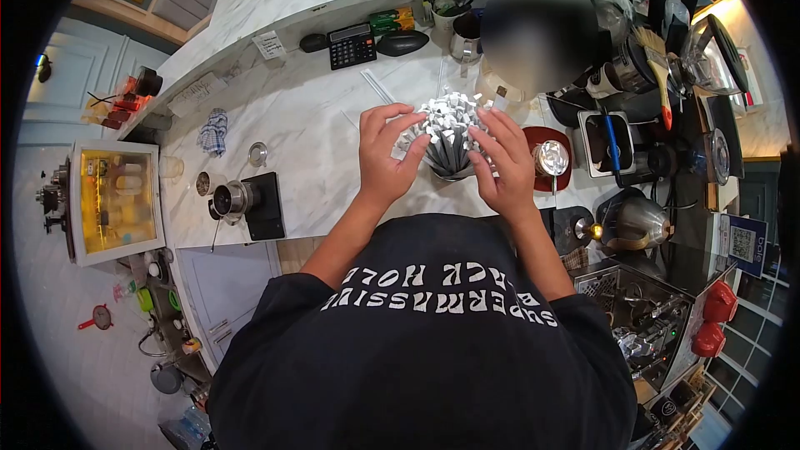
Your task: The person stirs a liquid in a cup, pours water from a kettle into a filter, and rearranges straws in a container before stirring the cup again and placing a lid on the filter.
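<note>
A dense bunch of dark straws with white wrapped tips (454, 121) stands upright in a container (454, 173) on the marble counter, fanning out at the top. My left hand (388, 154) cups the bunch from the left, fingers curved toward the tips. From the right, my right hand (506, 158) curls around it with its fingertips against the white ends. Most of the container is hidden by the straws and my shirt. Beyond my left hand, a few long thin pale sticks (377, 86) lie on the counter.
Left on the counter are a metal pot (232, 198) by a black scale (265, 207) and a checked cloth (213, 132). A calculator (352, 46) is at the back. To the right stand a red-brown tray (560, 183), a steel bin (596, 146), a kettle (640, 221) and an espresso machine (646, 325).
</note>
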A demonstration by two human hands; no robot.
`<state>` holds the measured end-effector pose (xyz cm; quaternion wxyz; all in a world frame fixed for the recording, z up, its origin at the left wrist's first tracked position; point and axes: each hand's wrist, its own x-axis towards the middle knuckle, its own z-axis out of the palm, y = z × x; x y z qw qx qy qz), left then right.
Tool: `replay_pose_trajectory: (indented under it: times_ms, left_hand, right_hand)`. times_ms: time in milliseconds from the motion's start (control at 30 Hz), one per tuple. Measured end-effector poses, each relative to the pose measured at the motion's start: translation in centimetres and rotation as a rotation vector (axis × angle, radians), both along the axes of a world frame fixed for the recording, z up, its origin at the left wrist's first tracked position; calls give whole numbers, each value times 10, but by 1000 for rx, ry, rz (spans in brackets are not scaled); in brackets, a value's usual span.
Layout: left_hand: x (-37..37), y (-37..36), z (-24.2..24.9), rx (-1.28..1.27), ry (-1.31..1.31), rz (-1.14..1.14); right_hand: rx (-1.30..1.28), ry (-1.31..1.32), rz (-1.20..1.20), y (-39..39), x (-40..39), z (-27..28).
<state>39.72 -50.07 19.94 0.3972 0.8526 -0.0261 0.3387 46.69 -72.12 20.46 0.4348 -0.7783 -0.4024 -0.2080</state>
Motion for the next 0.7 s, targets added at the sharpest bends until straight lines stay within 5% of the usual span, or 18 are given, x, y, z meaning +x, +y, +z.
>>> replay_pose_trajectory:
  times_ms: [700]
  left_hand:
    - [18,-9,8,-140,331,27]
  right_hand:
    - [-73,3,51,-2,17,0]
